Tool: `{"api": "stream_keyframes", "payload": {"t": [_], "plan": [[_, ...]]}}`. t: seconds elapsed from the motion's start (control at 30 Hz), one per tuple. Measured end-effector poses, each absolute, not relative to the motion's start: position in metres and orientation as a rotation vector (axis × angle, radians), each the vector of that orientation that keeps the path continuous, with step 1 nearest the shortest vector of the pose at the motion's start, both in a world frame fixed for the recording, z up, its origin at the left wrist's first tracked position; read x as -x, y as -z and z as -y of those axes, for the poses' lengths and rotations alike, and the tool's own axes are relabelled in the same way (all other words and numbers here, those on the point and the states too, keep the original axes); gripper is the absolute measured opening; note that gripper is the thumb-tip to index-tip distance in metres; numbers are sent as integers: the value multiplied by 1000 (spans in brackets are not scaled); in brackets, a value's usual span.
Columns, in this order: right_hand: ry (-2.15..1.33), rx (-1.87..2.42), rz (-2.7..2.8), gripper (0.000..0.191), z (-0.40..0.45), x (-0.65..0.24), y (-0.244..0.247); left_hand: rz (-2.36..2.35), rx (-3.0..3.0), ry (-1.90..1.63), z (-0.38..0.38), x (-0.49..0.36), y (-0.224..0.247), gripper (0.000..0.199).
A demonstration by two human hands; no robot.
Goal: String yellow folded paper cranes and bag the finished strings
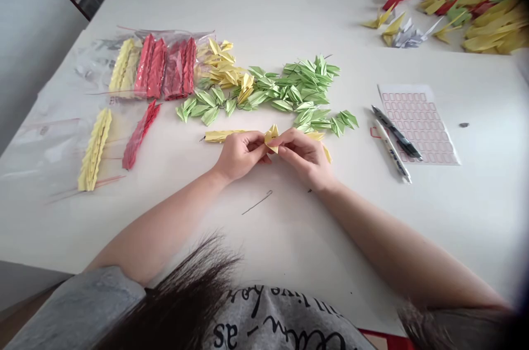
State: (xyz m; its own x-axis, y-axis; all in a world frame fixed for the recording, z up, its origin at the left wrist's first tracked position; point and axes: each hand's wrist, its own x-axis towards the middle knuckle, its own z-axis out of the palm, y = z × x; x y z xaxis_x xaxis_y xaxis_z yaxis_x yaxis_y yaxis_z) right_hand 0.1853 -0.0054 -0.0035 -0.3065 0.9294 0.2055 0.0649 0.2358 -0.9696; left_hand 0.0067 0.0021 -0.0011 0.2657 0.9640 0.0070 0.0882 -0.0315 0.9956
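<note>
On the white table [454,217], your left hand [241,155] and right hand [305,156] meet at the fingertips, both pinching a small folded yellow paper piece [271,138] between them, long axis running away from you; a strung yellow paper row [223,135] lies just left.

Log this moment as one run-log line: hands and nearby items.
Left hand: holds yellow crane | Right hand: holds yellow crane | Nearby: green cranes, strung yellow cranes
</note>
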Motion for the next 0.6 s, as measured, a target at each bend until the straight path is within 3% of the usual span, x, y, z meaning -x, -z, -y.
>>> {"api": "stream_keyframes", "payload": {"t": [0.33, 0.5, 0.53, 0.6], "plan": [[-1187, 1050, 1517, 20, 5, -177, 7, -890, -1301, -913, -3, 0, -4, 21], [-779, 1023, 1700, 8, 31, -174, -15, -957, -1234, -926, -6, 0, -5, 29], [-828, 879, 1782, 10, 45, -173, -21, -965, -1210, -921, -6, 0, -4, 30], [-1277, 480, 2042, 15, 78, -171, -27, -953, -1183, -892, -7, 1, -2, 30]]}}
